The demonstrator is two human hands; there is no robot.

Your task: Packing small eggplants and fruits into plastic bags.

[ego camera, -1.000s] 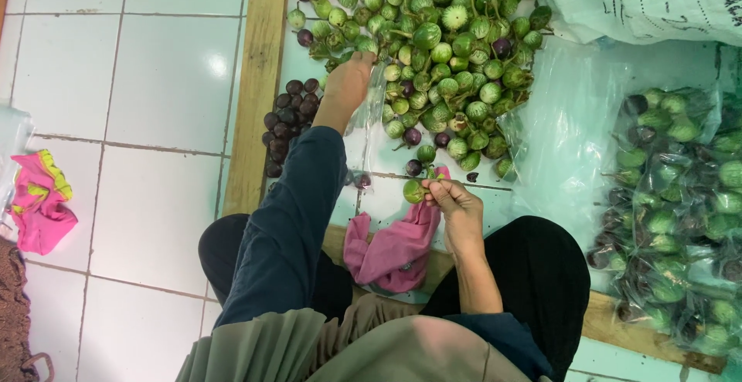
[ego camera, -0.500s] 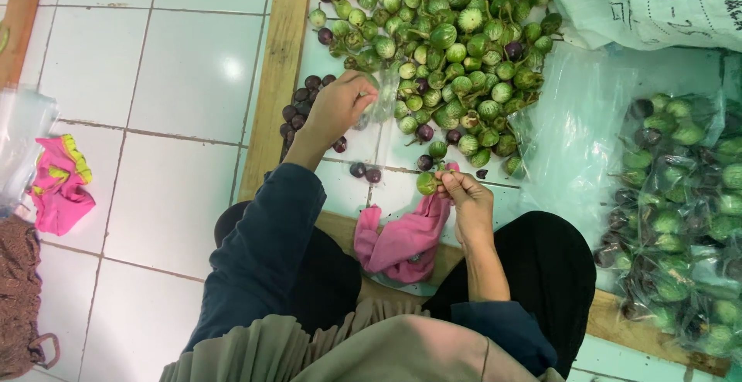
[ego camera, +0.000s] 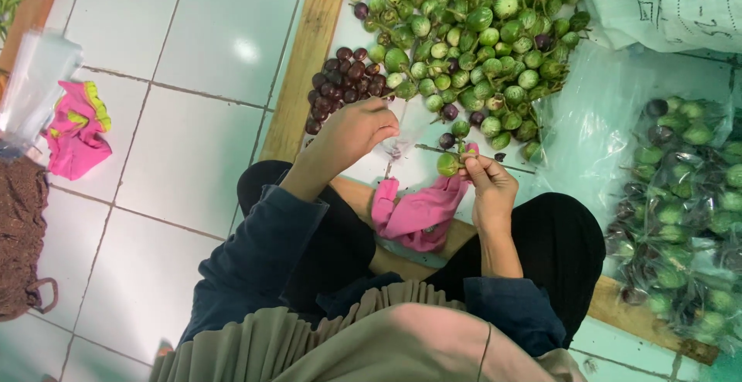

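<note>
My left hand (ego camera: pixel 352 131) is closed on the mouth of a small clear plastic bag (ego camera: pixel 403 131), just in front of my knees. My right hand (ego camera: pixel 488 183) pinches a small round green eggplant (ego camera: pixel 448 164) by its stem end, with a pink cloth (ego camera: pixel 421 213) hanging beneath it over my lap. The two hands are close together, the eggplant beside the bag. A big pile of green eggplants (ego camera: pixel 471 42) lies on the floor beyond them. A smaller heap of dark purple ones (ego camera: pixel 344 82) sits to its left.
Clear bags filled with eggplants (ego camera: pixel 680 212) lie at the right, with a white sack (ego camera: pixel 672 0) above them. A wooden strip (ego camera: pixel 305 65) runs along the tiled floor. At the left are a pink cloth (ego camera: pixel 76 131), a clear plastic bag (ego camera: pixel 35 81) and a brown mesh bag (ego camera: pixel 19 235).
My left hand has drawn back from the green pile toward my lap, bringing the clear bag with it. My right hand has kept hold of the green eggplant.
</note>
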